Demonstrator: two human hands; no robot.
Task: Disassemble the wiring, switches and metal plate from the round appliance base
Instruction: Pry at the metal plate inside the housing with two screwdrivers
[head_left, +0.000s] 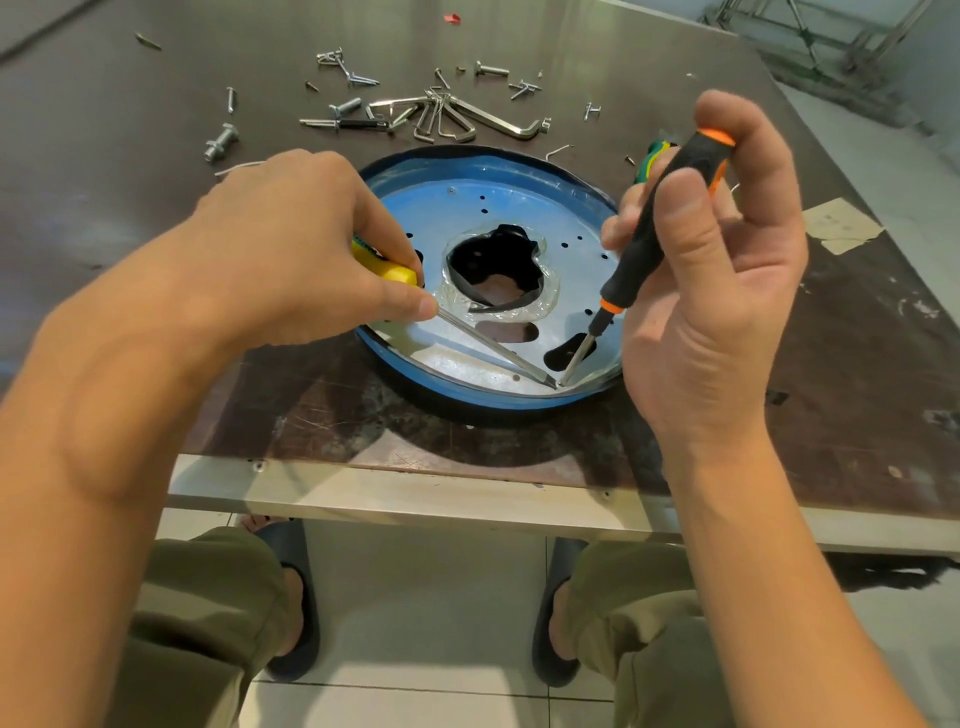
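The left hand (291, 249) is wrapping around the yellow-handled screwdriver (389, 270), leaving only a sliver of handle showing, and is covering the left side of the round base (457, 392). The right hand (717, 291), gripping the black-and-orange screwdriver (626, 275), is hiding the base's right rim and most of a green-and-yellow tool (655, 152). The two blade tips are meeting near the rim, too small to tell what they are touching. Both forearms are running off the frame.
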